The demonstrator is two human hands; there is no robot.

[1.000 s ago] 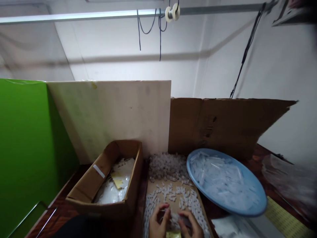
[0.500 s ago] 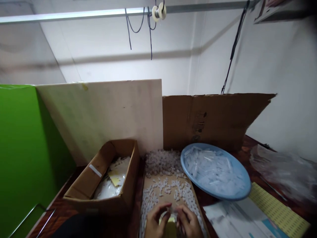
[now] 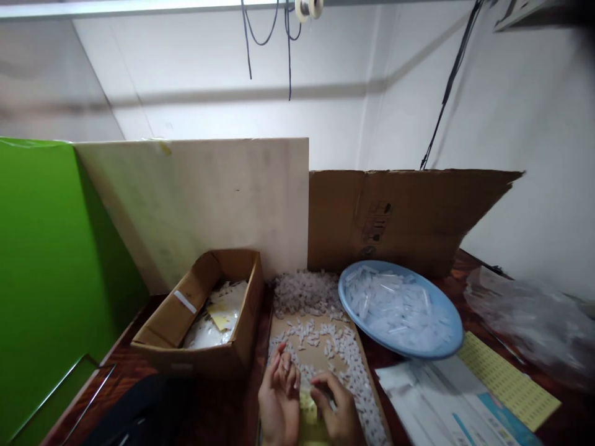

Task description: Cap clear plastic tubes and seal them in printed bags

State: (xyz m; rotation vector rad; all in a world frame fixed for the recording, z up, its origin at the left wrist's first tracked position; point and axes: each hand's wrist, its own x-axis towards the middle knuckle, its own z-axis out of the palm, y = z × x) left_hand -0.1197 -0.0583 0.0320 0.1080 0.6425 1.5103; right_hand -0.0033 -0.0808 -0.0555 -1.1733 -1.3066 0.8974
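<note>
My left hand (image 3: 279,396) is turned palm up with its fingers curled, over the near part of a cardboard sheet (image 3: 307,356). Whatever those fingers hold, if anything, is too small to name. To its right, my right hand (image 3: 337,409) has thumb and fingers pinched around a small pale piece. A yellow label sheet (image 3: 307,406) with dark marks shows between the hands. Many small whitish pieces (image 3: 356,365) are spread over the cardboard, with a dense heap (image 3: 307,292) at its far end.
A blue basin (image 3: 458,328) of clear tubes stands at the right. Left is an open cardboard box (image 3: 246,334). White packets (image 3: 432,396), a yellow sheet (image 3: 511,381) and clear plastic bags (image 3: 530,316) lie right. Upright panels stand behind.
My hands have moved apart. My left hand has turned palm up, and more of the yellow label sheet shows. The surroundings sit slightly higher in view.
</note>
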